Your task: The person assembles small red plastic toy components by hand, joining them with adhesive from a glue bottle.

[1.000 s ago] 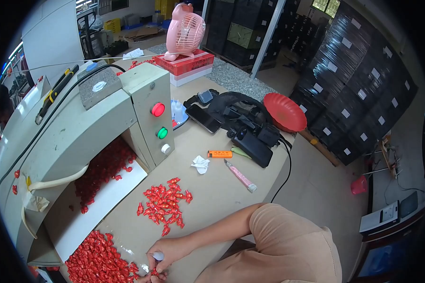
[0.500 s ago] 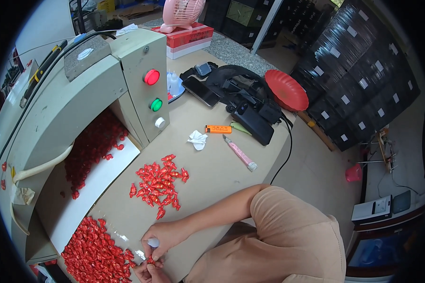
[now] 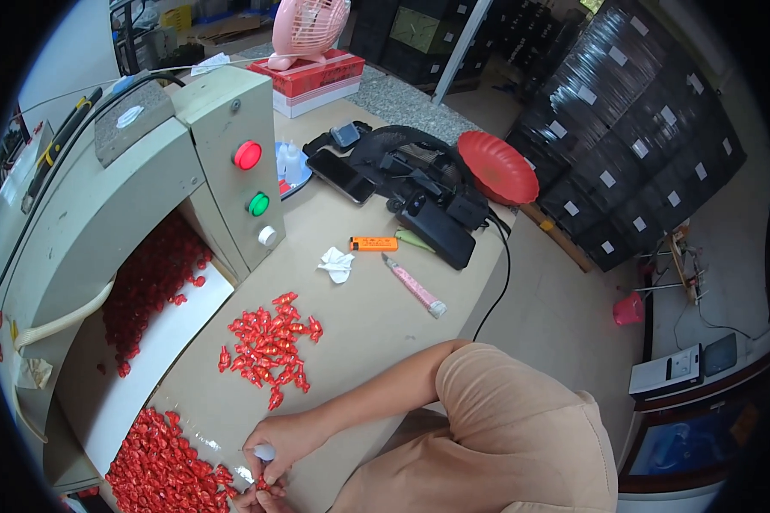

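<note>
My right hand (image 3: 284, 442) is closed around a small whitish squeeze bottle (image 3: 265, 451), its tip hidden low among the fingers. Just below, my left hand (image 3: 261, 503) pinches a small glossy red figure-like piece (image 3: 263, 484), mostly covered by fingertips; the two hands meet there. To their left lies a large heap of similar red pieces (image 3: 158, 462), its edge close to my left fingers. Farther up the table is a smaller, looser group of red pieces (image 3: 271, 346), some with tiny gold-coloured spots.
A grey-green machine (image 3: 137, 171) with red and green buttons arches over more red pieces (image 3: 150, 291). On the table (image 3: 359, 333) are crumpled tissue (image 3: 336, 265), an orange box (image 3: 374, 244), a pink-handled craft knife (image 3: 415, 286), a phone (image 3: 340, 175), black devices (image 3: 436, 227) and a red dish (image 3: 498, 167).
The whole view has shifted slightly, so the surroundings sit a little farther left. Both hands stay together at the red piece, with the bottle still in my right hand.
</note>
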A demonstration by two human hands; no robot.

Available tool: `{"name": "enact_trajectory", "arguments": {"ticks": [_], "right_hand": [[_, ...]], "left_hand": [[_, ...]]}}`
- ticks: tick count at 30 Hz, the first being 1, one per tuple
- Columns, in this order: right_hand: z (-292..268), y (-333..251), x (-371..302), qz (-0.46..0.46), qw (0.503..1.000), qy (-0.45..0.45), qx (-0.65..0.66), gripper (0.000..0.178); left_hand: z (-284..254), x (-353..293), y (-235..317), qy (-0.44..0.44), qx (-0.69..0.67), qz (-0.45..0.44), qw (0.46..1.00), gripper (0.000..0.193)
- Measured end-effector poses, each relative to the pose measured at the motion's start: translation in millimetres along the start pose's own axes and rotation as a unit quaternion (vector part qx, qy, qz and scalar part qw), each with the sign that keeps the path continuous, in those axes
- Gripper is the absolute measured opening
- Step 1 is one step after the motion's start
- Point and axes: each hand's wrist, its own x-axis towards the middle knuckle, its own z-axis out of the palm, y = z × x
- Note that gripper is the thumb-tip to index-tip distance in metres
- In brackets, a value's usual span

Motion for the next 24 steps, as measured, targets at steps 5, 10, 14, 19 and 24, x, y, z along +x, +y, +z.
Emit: {"name": "enact_trajectory", "arguments": {"ticks": [5,10,14,19,24], "right_hand": [[1.1,-1.4,-0.9,-0.002,1.000,-0.010,0.018,0.015],[1.7,0.2,0.2,-0.002,1.000,-0.006,0.004,0.015],[6.4,3.8,7.0,-0.011,1.000,-0.011,-0.010,0.015],[-6.2,-15.6,0.8,-0.021,0.996,0.001,-0.082,0.018],[-31.0,-47.1,-2.8,0.023,0.988,0.134,-0.077,0.020]], "left_hand": [[-5.9,0.3,-5.5,-0.026,-0.010,0.018,0.999,0.018],[-5.3,0.8,-4.4,-0.015,-0.024,0.001,1.000,0.018],[-15.1,-3.2,-7.5,-0.021,-0.016,-0.015,1.000,0.019],[-8.3,8.2,-28.2,0.063,-0.085,-0.062,0.992,0.011],[9.0,14.0,-14.1,0.016,0.091,-0.044,0.995,0.011]]}}
